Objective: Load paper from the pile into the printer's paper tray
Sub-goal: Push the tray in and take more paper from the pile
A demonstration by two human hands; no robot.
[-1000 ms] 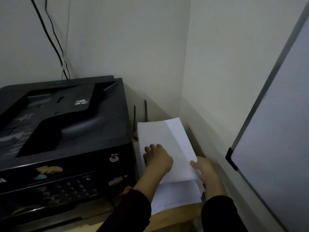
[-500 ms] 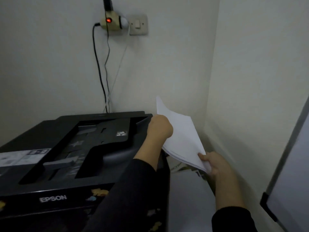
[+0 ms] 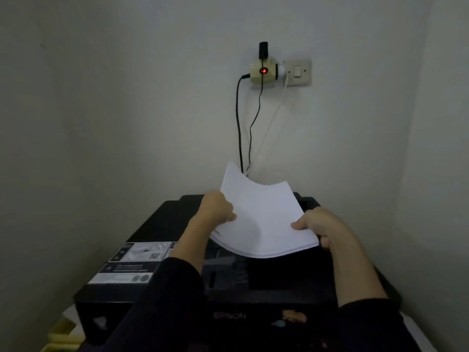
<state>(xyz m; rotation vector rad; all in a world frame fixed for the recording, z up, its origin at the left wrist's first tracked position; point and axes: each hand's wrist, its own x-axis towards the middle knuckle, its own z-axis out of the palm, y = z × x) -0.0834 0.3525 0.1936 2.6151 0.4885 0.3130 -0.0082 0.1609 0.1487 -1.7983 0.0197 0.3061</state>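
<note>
Holding paper stack (image 3: 264,219) above far half of printer (image 3: 162,224), your left hand (image 3: 218,209) pinched left edge, right hand (image 3: 319,224) gripped right edge. Stack bowed. You needed edges squared, sheets level, before feeding tray; tray itself unseen.

I make out only a pale strip of surface (image 3: 68,315) at seven o'clock (rest hidden), the black Epson printer (image 3: 152,229) standing on it.

Paper sheaf (image 3: 264,219) above printer (image 3: 162,250)
</note>
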